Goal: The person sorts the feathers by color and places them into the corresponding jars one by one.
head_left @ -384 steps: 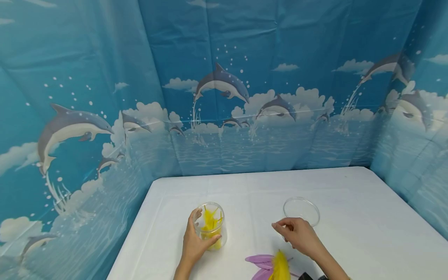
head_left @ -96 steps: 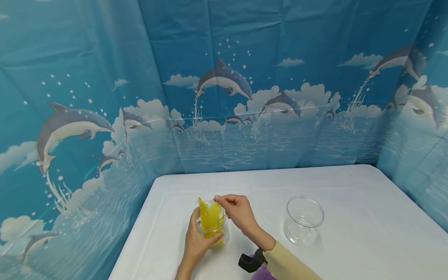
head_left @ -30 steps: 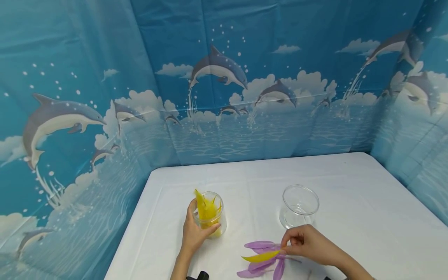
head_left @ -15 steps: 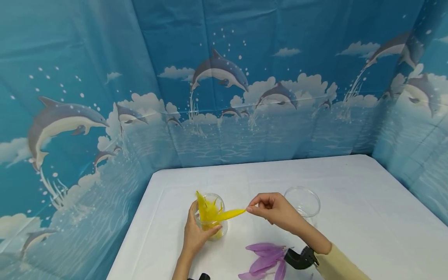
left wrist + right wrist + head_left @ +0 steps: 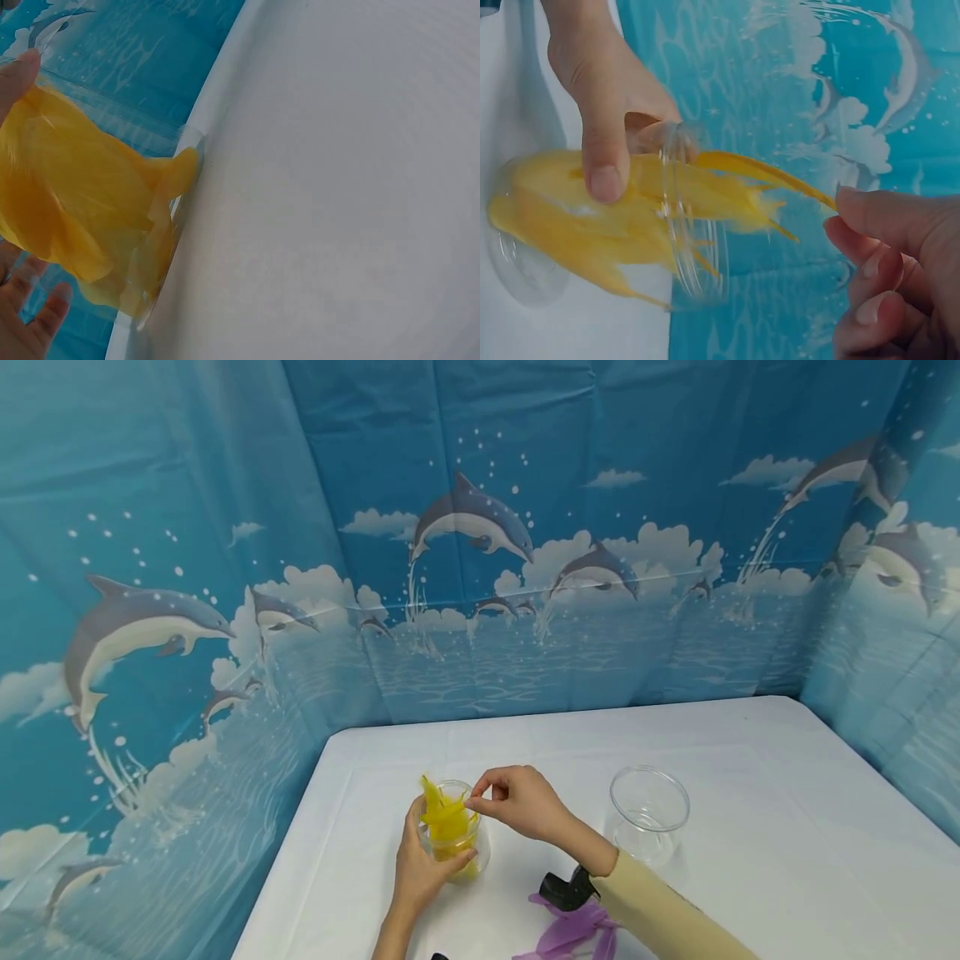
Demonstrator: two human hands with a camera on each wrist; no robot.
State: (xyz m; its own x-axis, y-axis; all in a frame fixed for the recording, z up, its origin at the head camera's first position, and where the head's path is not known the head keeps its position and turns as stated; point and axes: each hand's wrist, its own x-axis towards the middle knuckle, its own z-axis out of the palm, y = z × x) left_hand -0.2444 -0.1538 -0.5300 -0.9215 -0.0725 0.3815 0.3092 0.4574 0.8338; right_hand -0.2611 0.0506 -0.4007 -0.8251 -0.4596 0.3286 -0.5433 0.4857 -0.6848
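Observation:
My left hand (image 5: 422,868) grips a clear jar (image 5: 484,857) from its left side, with the thumb across its front. Several yellow feathers (image 5: 577,225) fill this jar, some quill ends poking past the rim. At the mouth, my right hand (image 5: 525,802) pinches the quill tip of a yellow feather (image 5: 772,174) between thumb and forefinger. The vane of that feather reaches into the jar's opening in the right wrist view. The left wrist view shows yellow feathers (image 5: 75,180) through the clear wall, near the left fingers.
A second clear jar (image 5: 648,802) stands right of my right forearm. Purple feathers (image 5: 570,931) lie at the front of the white table (image 5: 787,827), partly under the wrist camera (image 5: 567,890). A dolphin-print curtain (image 5: 480,652) encloses the back and sides.
My right hand has carried the yellow feather from over the purple feathers leftward to the jar and lowered its end into the mouth. The yellow feather on the purple pile earlier is gone from there.

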